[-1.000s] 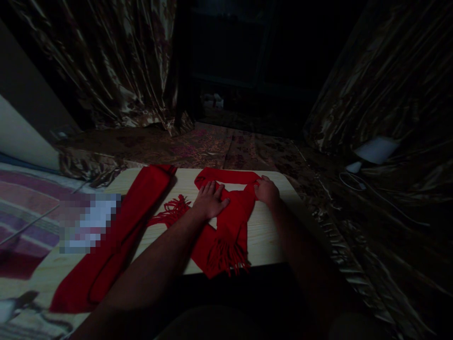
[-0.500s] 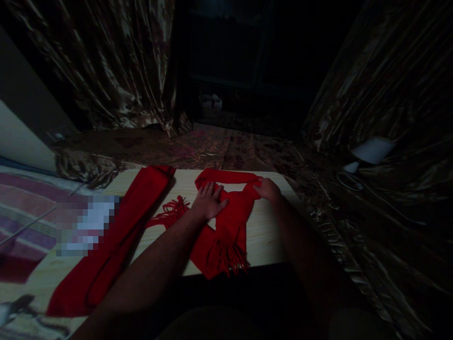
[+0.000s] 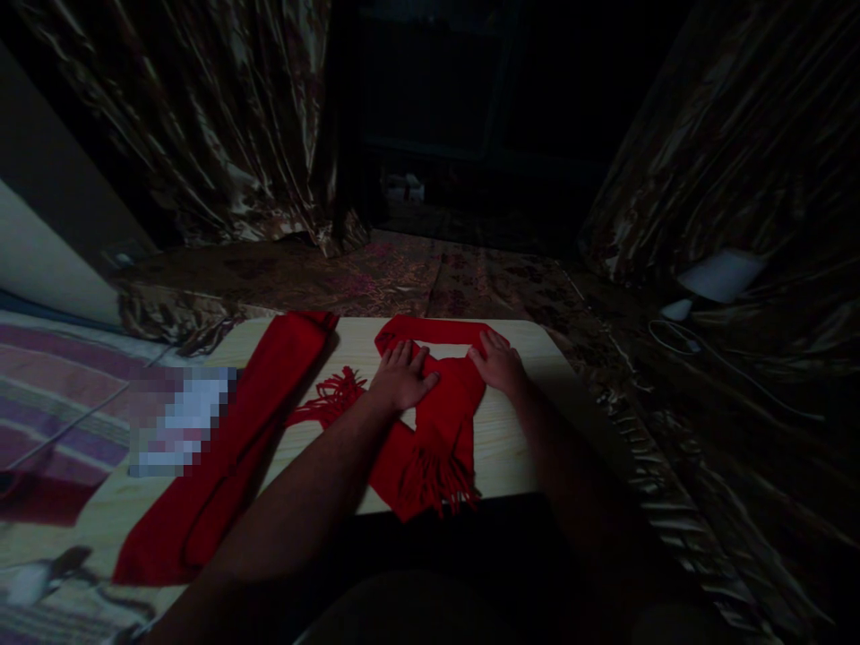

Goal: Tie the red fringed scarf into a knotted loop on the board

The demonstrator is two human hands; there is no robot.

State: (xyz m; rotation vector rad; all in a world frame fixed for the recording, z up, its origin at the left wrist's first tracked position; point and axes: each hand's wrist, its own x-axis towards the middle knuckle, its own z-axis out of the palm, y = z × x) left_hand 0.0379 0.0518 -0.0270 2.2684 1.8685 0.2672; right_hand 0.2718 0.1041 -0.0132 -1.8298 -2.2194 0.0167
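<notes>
A red fringed scarf (image 3: 447, 394) lies on the light wooden table (image 3: 514, 448), bent into a loop at the far side with its fringed end toward me. My left hand (image 3: 403, 376) rests flat and open on the loop's left side, fingers spread. On the loop's right corner lies my right hand (image 3: 498, 360), fingers stretched over the cloth and thumb apart. Another fringe sticks out left of my left hand, partly covered by the forearm. Farther left, a long folded red cloth (image 3: 228, 448) runs slantwise across the table.
A pixelated white item (image 3: 184, 421) sits at the table's left edge, beside a striped bed cover (image 3: 54, 394). Patterned curtains (image 3: 255, 116) hang behind. To the right, a white lamp (image 3: 722, 273) with a cord stands on dark patterned fabric. The room is dim.
My right hand has gone from pinching the scarf's right corner to lying over it with fingers stretched out. The corner looks flatter. My left hand stays in place.
</notes>
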